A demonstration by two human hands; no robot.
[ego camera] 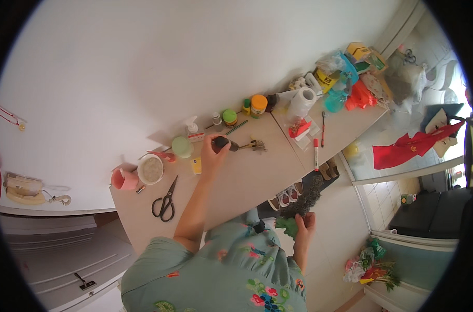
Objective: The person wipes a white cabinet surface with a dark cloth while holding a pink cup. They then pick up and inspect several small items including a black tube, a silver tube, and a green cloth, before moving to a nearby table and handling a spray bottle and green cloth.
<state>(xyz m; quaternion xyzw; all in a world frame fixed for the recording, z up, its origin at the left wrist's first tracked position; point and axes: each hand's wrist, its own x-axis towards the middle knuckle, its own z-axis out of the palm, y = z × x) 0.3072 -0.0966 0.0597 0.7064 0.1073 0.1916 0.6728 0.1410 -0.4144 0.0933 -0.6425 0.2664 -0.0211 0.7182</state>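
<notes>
My left hand (212, 158) is above the table (236, 191), closed around a small dark bottle (232, 146) with a black top. A metal tool (256, 145), too small to name exactly, lies just beyond the bottle. Past the table's front edge, my right hand (306, 226) grips a dark grey, frilly bundle (307, 197), whose material I cannot tell. A green leaf-like piece (287, 225) hangs beside those fingers. Black-handled scissors (166, 204) rest left of my left forearm. Near that wrist is a small yellow packet (196, 165).
Along the wall stand a pink cup (124, 179), a white bowl (150, 169), a pump bottle (192, 124), a green-lidded jar (229, 117), an orange-lidded jar (258, 105) and a plastic roll (302, 102). A red marker (316, 155) lies near the front edge. Shoes (287, 195) are below it.
</notes>
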